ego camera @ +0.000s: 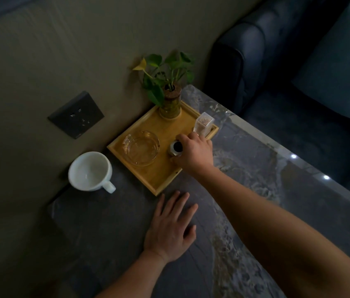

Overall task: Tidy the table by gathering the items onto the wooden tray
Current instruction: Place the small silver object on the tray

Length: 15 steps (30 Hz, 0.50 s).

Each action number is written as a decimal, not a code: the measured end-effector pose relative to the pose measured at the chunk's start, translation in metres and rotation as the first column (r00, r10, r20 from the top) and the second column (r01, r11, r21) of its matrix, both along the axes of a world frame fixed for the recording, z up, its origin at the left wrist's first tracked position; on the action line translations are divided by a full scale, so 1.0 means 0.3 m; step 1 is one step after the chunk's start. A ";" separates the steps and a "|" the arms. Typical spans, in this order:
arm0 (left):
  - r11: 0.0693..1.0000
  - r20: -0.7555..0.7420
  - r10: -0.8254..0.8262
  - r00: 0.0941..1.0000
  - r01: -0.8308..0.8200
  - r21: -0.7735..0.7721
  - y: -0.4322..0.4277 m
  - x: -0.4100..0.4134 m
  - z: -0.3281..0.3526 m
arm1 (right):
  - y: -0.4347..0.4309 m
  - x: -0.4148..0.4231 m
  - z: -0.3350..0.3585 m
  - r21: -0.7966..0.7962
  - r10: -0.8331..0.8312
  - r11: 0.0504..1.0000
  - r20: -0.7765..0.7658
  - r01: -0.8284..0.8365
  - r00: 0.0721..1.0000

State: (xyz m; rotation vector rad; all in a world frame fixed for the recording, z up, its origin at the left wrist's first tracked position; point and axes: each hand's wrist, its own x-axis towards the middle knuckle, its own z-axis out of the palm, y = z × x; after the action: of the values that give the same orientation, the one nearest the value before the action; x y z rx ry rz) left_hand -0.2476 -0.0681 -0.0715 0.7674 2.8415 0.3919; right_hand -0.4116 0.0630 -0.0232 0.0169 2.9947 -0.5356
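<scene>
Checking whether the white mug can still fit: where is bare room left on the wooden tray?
The wooden tray is bare along its near corner, below the glass ashtray, and in the middle between ashtray and plant vase. The right side is crowded: small metal container, right hand, clear box.

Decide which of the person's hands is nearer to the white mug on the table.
Left. The left hand lies flat on the table, apart from the white mug, toward the camera and to the mug's right. The right hand is farther, over the wooden tray at a small metal container.
</scene>
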 end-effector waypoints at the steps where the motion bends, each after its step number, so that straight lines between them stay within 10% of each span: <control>1: 1.000 0.000 -0.001 1.000 0.001 -0.001 0.000 0.000 -0.001 | 0.001 0.003 0.001 -0.001 -0.004 1.000 0.004 0.004 1.000; 15: 1.000 0.010 -0.004 1.000 0.004 -0.013 -0.003 0.000 -0.004 | 0.004 0.019 -0.004 -0.028 -0.028 0.999 0.014 0.029 0.999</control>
State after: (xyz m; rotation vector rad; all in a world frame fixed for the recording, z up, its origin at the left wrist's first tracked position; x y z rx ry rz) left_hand -0.2475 -0.0691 -0.0728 0.7670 2.8299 0.3755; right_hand -0.4061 0.0642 -0.0244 0.0613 2.9776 -0.5776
